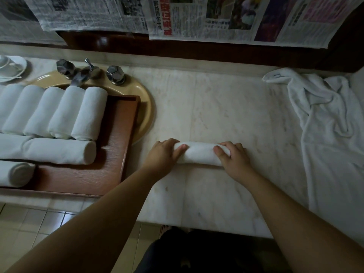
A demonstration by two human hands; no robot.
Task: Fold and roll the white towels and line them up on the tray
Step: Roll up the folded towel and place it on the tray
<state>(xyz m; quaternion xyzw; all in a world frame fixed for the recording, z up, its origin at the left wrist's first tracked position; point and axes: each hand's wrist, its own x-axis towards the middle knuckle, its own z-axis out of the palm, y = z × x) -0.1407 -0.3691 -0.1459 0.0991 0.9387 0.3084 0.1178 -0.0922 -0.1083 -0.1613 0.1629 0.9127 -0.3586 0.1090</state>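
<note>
Rolled towel (200,154) lies crosswise on marble counter (216,107), right of tray. Left hand (163,154) curled round its left end, thumb on top. Right hand (233,157) curled round right end, thumb on top. Wooden tray (118,154) sits partly over sink (145,107), holds finished rolls (59,111) in rows. Loose towels (325,115) heaped at counter's right. Taps (86,72) behind tray.
</note>
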